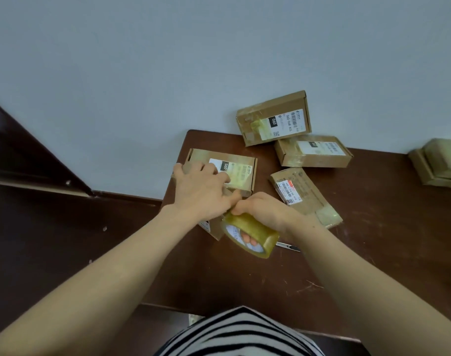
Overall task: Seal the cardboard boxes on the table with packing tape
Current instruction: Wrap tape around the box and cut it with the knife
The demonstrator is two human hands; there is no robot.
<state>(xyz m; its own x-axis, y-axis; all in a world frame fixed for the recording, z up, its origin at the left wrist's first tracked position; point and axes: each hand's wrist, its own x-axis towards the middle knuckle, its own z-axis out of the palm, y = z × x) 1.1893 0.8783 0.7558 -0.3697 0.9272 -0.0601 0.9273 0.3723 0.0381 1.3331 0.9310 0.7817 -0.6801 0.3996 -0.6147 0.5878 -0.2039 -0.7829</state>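
At the desk's [373, 240] far left corner, my left hand [201, 186] pressed flat on the box [241, 173] to steady it. My right hand [262, 209] gripped the tape roll [252, 236] just beside it, fingers through its core, to pull tape.

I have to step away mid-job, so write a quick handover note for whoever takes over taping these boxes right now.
Left hand presses on the labelled box at the left corner of the table.
Right hand grips the tape roll, fingers through its core, beside that box.
Done: wall-leaning box, box below it and flat box show glossy tape.
Left: finish this box; cutter lies by the roll. Right-edge stack too blurred to judge.
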